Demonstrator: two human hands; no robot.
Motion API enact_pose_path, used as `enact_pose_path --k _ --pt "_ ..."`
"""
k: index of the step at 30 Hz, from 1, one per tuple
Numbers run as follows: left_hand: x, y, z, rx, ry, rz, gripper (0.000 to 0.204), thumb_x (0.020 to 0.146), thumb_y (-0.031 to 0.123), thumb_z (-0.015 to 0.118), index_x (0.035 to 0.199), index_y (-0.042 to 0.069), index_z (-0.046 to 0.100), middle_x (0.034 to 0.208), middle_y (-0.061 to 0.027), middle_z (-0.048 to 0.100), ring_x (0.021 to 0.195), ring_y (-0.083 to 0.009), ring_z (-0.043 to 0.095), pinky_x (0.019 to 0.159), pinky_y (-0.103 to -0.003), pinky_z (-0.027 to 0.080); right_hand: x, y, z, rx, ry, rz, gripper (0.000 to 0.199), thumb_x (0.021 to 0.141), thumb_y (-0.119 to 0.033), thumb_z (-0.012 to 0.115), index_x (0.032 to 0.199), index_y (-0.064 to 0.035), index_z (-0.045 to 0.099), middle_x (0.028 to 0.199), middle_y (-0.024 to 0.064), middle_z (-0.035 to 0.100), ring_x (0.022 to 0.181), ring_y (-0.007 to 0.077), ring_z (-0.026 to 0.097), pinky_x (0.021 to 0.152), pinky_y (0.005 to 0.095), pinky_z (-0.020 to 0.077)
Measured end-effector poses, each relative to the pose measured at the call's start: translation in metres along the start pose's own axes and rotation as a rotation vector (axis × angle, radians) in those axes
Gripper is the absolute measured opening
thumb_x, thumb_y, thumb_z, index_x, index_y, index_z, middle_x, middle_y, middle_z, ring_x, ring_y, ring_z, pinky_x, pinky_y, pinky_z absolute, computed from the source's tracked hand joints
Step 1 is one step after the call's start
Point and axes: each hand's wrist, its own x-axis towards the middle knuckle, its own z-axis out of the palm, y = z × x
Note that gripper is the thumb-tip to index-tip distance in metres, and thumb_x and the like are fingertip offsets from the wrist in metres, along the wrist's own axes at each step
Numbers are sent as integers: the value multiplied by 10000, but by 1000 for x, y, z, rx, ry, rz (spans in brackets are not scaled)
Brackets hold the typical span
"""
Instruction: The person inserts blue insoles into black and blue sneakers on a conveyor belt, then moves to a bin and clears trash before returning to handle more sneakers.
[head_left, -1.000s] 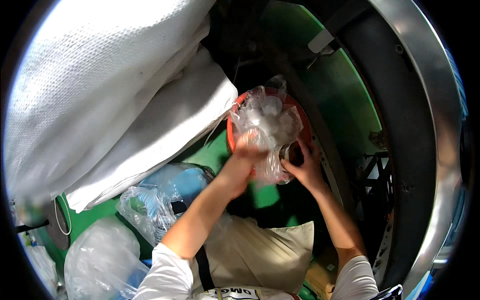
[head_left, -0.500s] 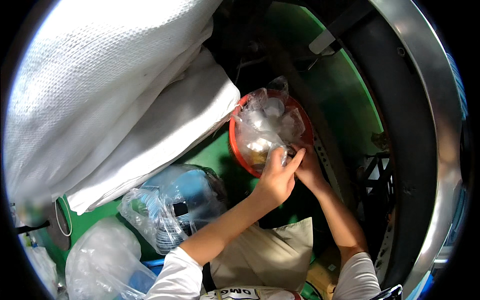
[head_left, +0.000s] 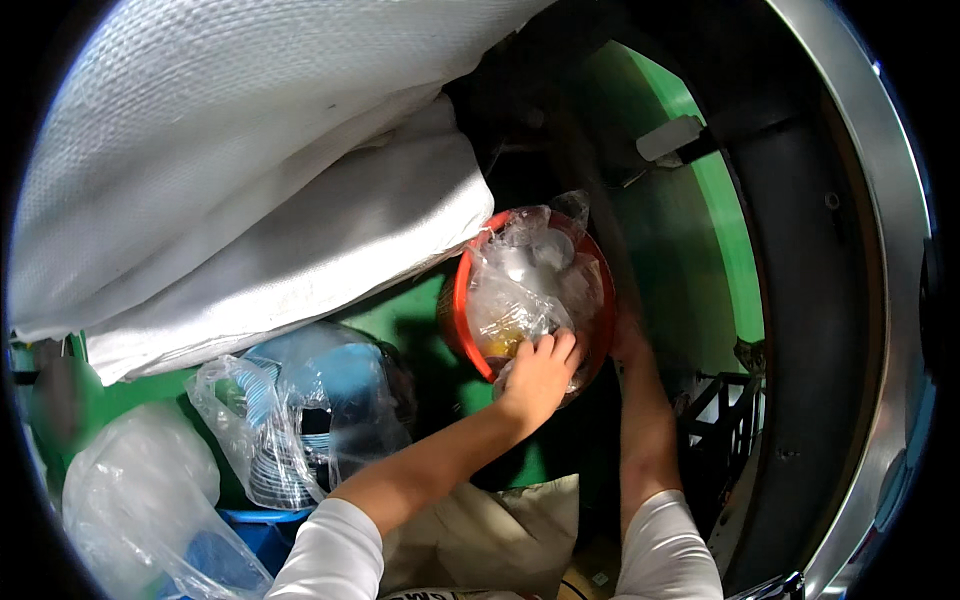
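- Since half a second ago the left hand [head_left: 540,368] has slid lower on the clear plastic bag [head_left: 520,295], fingers now curled into its lower edge, pinching the film.
- Right hand [head_left: 628,340] sits behind the red bowl [head_left: 470,310] at its right rim; mostly hidden, grip can't be told.
- Bag lies bunched inside the red bowl, something yellow showing through near the left hand's fingertips.
- Bowl is tilted, held up against the green panel [head_left: 715,250].
- White woven sacks [head_left: 230,200] hang upper left, touching the bowl's rim.
- More crumpled plastic bags [head_left: 290,410] lower left, well apart.
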Motion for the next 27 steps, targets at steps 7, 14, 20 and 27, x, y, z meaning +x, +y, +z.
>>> enact_pose_path --k 7,14,20,27 --pt "-8 -14 -16 -506 -29 -34 733 664 349 668 1245 53 335 1135 -132 377 1021 -285 432 799 -381 389 22 -23 11 135 -68 183 341 861 -302 431 1067 -58 551 1030 105 568 918 237 539 812 394 436" --pt "-23 -21 -52 -1488 290 -567 623 785 150 569 1290 -7 240 990 -186 473 742 -246 541 679 -309 439 83 -14 -18 109 -48 176 373 892 -259 436 1155 -2 496 1144 125 503 994 268 501 847 403 404" --pt "-51 -59 -90 -1535 257 -764 528 854 117 501 1298 -18 247 575 23 538 557 -18 448 525 -163 349 57 -30 7 105 -84 219 360 883 -235 467 1140 15 499 1124 125 508 978 241 508 825 366 425" --pt "-46 -103 -108 -1431 290 -795 377 851 149 528 1186 9 425 587 3 543 518 -30 459 456 -194 353 -37 -5 33 78 -264 -67 323 871 -236 496 1089 -1 530 1089 113 525 956 222 521 795 363 451"
